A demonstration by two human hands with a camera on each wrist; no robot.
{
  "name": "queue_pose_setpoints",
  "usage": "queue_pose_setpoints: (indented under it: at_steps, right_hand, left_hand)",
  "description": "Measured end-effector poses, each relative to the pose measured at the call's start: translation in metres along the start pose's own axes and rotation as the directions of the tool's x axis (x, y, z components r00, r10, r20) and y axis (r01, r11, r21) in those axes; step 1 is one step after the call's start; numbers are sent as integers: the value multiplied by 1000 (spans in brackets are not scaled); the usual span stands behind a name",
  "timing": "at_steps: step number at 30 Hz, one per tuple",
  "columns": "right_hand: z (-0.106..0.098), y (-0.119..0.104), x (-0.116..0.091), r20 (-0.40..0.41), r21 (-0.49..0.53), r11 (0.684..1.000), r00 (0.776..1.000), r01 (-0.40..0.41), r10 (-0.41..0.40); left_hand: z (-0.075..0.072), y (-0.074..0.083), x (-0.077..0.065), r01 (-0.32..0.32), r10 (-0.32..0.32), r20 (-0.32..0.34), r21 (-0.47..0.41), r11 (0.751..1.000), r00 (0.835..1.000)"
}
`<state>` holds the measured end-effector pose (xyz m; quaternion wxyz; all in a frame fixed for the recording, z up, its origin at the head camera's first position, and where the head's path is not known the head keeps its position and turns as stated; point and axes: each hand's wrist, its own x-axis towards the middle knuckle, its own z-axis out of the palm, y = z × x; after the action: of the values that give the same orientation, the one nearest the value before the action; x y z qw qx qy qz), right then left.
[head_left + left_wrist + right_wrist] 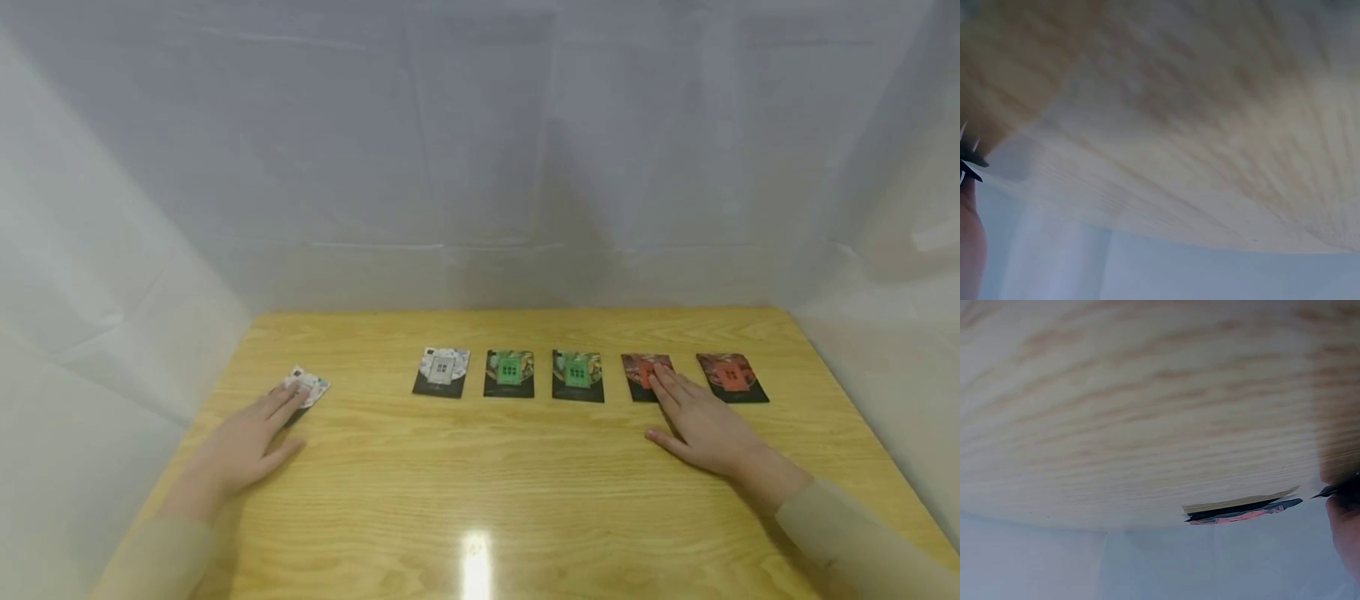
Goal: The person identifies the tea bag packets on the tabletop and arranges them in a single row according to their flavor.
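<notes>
Toward the left of the table, my left hand [243, 446] lies with straight fingers on a tilted white-and-black flat packet [311, 387], covering part of it. My right hand [701, 423] rests straight fingertips on a red-and-black packet [636, 379]. Just right of those fingers lies another red-and-black packet [731, 377], touched by neither hand. In the left wrist view, a dark packet edge [971, 159] and part of the hand [969, 244] show at the left border. The right wrist view shows a red-and-black packet [1241, 515] lying flat, plus part of the hand [1349, 540].
Between the hands, a white-and-black packet [441, 372] and two green-and-black packets, one left [509, 373] and one right [577, 376], lie in a row. The wooden table [450, 475] meets a white curtain [450, 167] behind and at both sides.
</notes>
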<state>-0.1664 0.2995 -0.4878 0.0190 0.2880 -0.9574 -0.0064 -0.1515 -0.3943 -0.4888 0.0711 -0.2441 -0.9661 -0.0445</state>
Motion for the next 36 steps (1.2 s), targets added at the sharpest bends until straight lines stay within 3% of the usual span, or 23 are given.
queue_pose_setpoints:
  at_steps: [6, 16, 21, 36]
  right_hand:
    - [0, 0, 0, 3, -5, 1000, 1000, 3, -3]
    - [0, 0, 0, 1, -7, 1000, 1000, 4, -4]
    - [2, 2, 0, -16, -8, 1000, 1000, 9, -9]
    - [-1, 0, 1, 14, 6, 1000, 1000, -1, 1]
  left_hand:
    - [1, 3, 1, 8, -8, 28, -17, 1000, 1000]
    - [-6, 15, 7, 105, -92, 136, -90, 990, 986]
    - [-4, 16, 12, 107, -91, 138, -112, 988, 986]
    - [-1, 39, 51, 136, -119, 206, -70, 988, 971]
